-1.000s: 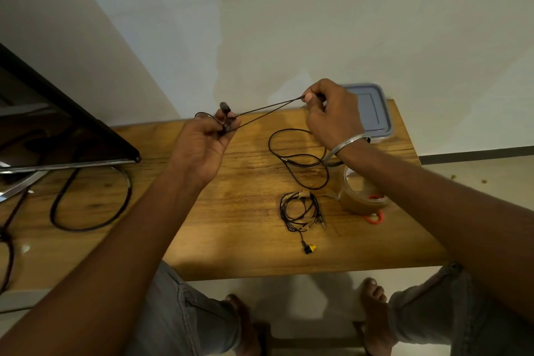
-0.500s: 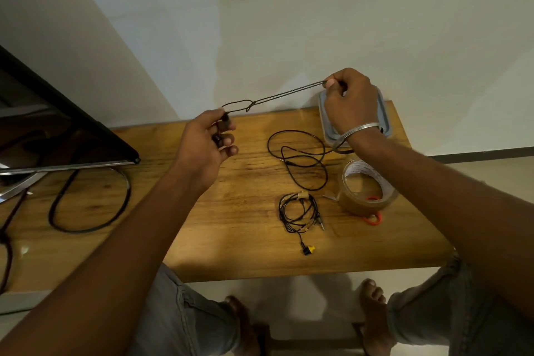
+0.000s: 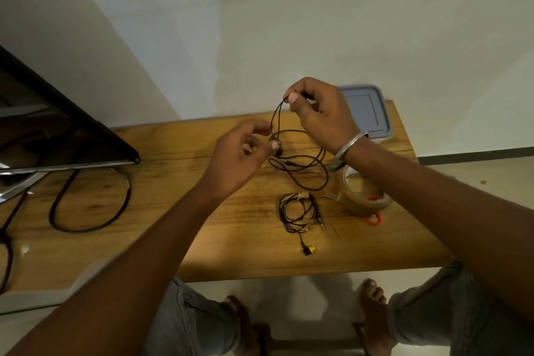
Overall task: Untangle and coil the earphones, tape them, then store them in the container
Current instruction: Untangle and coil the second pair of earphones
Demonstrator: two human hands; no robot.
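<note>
Two hands are raised over the wooden desk, working one set of black earphones. The right hand, with a metal bangle at the wrist, pinches the cable between thumb and forefinger and lifts it clear of the desk, so two strands hang down from the pinch. The left hand is just beside those strands with its fingers loosely curled. It is blurred, so I cannot tell whether it grips the cable or only touches it. One earbud sits right at its thumb tip. The rest of the cable lies in loose loops on the desk under the right wrist.

Nearer the person lies a second set, wound into a small coil, with a yellow piece at the end of its trailing lead. A brown tape roll stands to the right of both sets, touching a red ring. The container, its grey lid on, sits at the far right corner behind the right hand. A dark monitor and a thick black cord occupy the left side.
</note>
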